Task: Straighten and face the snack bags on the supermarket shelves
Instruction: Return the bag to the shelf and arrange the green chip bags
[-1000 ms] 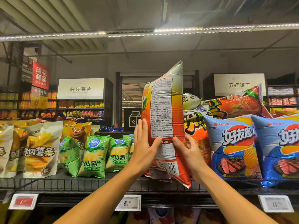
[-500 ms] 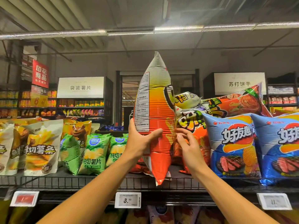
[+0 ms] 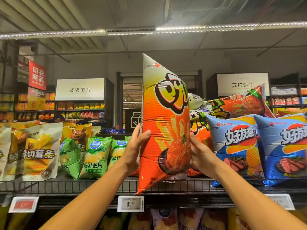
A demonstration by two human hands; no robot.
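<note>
Location: I am standing in a supermarket snack aisle. Evidence: a black wire shelf (image 3: 103, 188) at my chest height, packed with puffed snack bags: green chip bags (image 3: 94, 156), white-and-yellow fry bags (image 3: 39, 151), blue chip bags (image 3: 235, 145). Price tags clipped to the shelf edge: a white tag (image 3: 130, 203) reading "3." and a red one (image 3: 23, 204) to its left. Behind, more stocked shelving (image 3: 79, 112) under white category signs (image 3: 79, 89) with Chinese text; a red promotional sign (image 3: 37, 75) hangs at left. An LED strip light (image 3: 181, 28) runs overhead under an exposed ceiling.
</note>
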